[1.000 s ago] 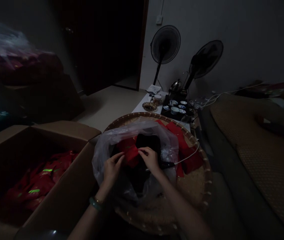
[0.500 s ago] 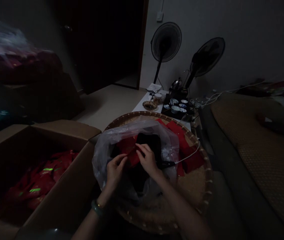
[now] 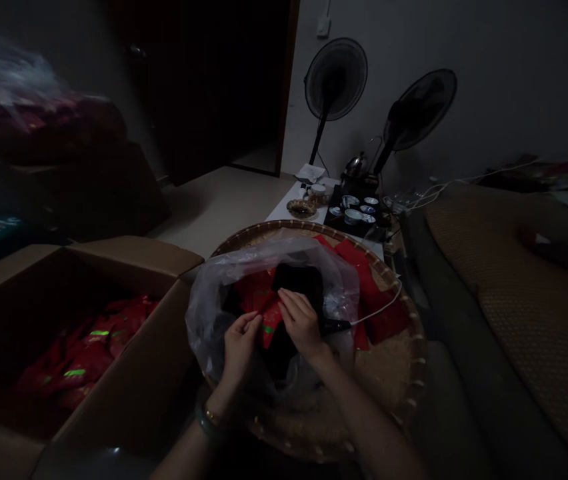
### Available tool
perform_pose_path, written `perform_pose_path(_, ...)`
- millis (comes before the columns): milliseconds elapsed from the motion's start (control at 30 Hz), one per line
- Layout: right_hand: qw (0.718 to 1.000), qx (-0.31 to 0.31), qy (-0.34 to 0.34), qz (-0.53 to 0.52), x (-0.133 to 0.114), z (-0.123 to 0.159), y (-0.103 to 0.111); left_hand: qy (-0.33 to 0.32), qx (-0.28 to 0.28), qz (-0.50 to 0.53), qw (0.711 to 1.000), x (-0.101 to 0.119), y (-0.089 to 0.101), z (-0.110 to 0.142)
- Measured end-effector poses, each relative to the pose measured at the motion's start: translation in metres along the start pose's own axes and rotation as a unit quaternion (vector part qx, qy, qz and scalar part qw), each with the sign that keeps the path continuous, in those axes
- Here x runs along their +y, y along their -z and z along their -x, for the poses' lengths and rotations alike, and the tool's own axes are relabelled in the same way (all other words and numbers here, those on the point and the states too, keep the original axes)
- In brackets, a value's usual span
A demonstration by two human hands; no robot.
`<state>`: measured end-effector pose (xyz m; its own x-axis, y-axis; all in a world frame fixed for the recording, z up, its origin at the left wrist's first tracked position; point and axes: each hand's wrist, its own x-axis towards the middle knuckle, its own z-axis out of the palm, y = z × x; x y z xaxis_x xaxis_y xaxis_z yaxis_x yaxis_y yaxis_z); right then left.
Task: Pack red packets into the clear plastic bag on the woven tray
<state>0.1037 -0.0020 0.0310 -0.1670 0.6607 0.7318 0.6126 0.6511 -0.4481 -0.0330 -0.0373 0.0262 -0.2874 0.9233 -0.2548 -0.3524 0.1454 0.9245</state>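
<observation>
My left hand [image 3: 241, 343] pinches the near left edge of a small flat red piece [image 3: 270, 327] with green marks. On its right side my right hand [image 3: 301, 323] grips it too, fingers closed together along the edge. I cannot tell whether it is cloth or paper. Both hands are over a clear plastic bag [image 3: 203, 300], whose mouth is spread wide. Inside are more red pieces [image 3: 251, 290] and a black object [image 3: 298, 277]. A black stick-like thing [image 3: 335, 326] with a white cable lies right of my right hand.
The bag rests on a round woven tray [image 3: 389, 367] with red sheets [image 3: 379, 300] at its right. A cardboard box [image 3: 134, 257] of red packets [image 3: 94, 347] stands left. Beyond are a low table [image 3: 284, 203] with teacups [image 3: 353, 217] and two fans [image 3: 337, 80]. A woven mat [image 3: 504, 287] lies right.
The red piece has turned so that its green marks show. My left hand has moved slightly right, and my right hand's fingers have come closer together. The view has shifted a little.
</observation>
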Motion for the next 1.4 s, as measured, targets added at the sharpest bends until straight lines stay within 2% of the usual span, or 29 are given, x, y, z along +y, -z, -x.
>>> perform_pose_path(133,0.998,-0.027,-0.046,-0.028,-0.002,0.000,0.004,-0.003,-0.007,-0.022,1.000,0.000,0.000,0.001)
perform_pose_path(267,0.983,-0.050,-0.161,-0.078,-0.002,-0.005,0.006,-0.049,-0.025,-0.104,0.993,0.000,0.003,0.003)
perform_pose_path(367,0.958,-0.086,-0.247,-0.117,0.007,-0.007,0.006,-0.126,-0.046,-0.195,0.972,0.001,0.008,0.006)
perform_pose_path(467,0.945,-0.116,-0.278,-0.127,0.018,-0.006,0.009,-0.176,-0.073,-0.272,0.943,0.004,0.011,0.008)
perform_pose_path(600,0.950,-0.137,-0.260,-0.102,0.021,-0.005,0.018,-0.188,-0.083,-0.309,0.929,0.006,0.011,0.009)
perform_pose_path(733,0.979,-0.129,-0.151,-0.050,0.007,-0.007,0.027,-0.170,-0.072,-0.301,0.936,0.004,0.008,0.006)
perform_pose_path(800,0.984,-0.130,-0.109,-0.056,-0.001,-0.007,0.030,-0.159,-0.067,-0.290,0.941,0.003,0.007,0.003)
perform_pose_path(900,0.979,-0.146,-0.129,-0.059,-0.003,-0.004,0.030,-0.163,-0.073,-0.295,0.939,0.003,0.006,0.002)
perform_pose_path(1033,0.953,-0.177,-0.237,-0.069,0.005,0.001,0.029,-0.180,-0.105,-0.320,0.924,0.005,0.006,0.003)
perform_pose_path(1167,0.905,-0.172,-0.315,-0.230,0.011,0.004,0.032,-0.161,-0.109,-0.298,0.935,-0.001,0.011,-0.003)
perform_pose_path(1267,0.862,-0.197,-0.337,-0.323,0.009,0.005,0.034,-0.123,-0.121,-0.246,0.954,-0.009,0.014,-0.009)
perform_pose_path(1400,0.814,-0.280,-0.339,-0.379,0.009,0.008,0.034,-0.073,-0.157,-0.199,0.965,-0.012,0.012,-0.009)
